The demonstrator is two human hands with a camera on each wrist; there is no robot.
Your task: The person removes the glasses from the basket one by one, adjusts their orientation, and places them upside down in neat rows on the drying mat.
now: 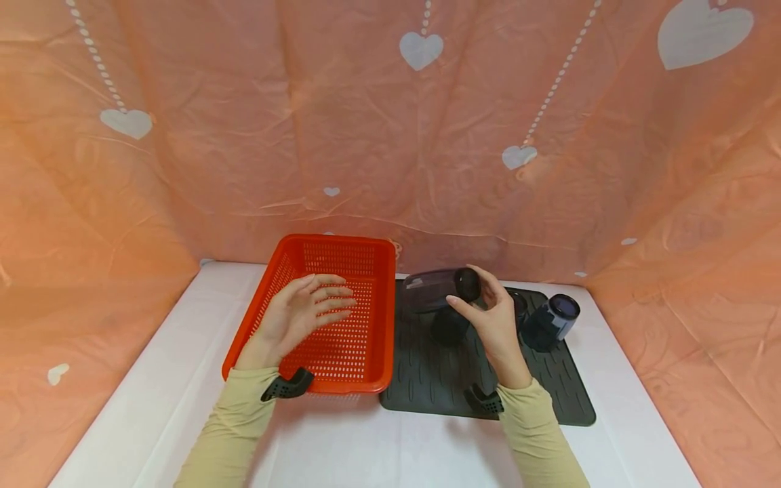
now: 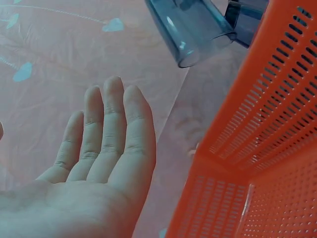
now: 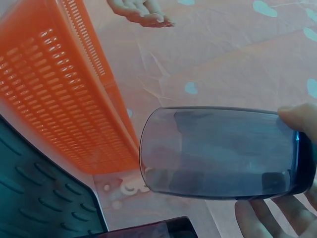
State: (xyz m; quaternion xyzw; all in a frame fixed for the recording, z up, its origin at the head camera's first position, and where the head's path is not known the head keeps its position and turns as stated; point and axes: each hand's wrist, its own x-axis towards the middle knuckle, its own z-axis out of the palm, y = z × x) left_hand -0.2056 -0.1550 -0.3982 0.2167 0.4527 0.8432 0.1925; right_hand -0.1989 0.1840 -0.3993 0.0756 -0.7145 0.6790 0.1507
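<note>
My right hand (image 1: 491, 315) grips a tinted drinking glass (image 1: 430, 288) by its dark base end, thumb on one side and fingers on the other. The glass (image 3: 218, 153) lies sideways in the air, its mouth pointing left toward the basket, above the black ribbed mat (image 1: 427, 386). Over the red-orange plastic basket (image 1: 390, 339), my left hand (image 1: 299, 315) hovers with palm turned inward and fingers extended, holding nothing. In the left wrist view, the fingers (image 2: 114, 124) appear beside the basket wall (image 2: 223, 134), with the held glass (image 2: 190, 29) beyond them.
On the mat stand more dark glasses: one glass (image 1: 449, 328) below the held one, another glass (image 1: 520, 306) partly hidden behind my right hand, and a glass (image 1: 551, 322) at the right edge. A white table (image 1: 366, 447) lies underneath, with an orange heart-patterned curtain (image 1: 366, 135) around it.
</note>
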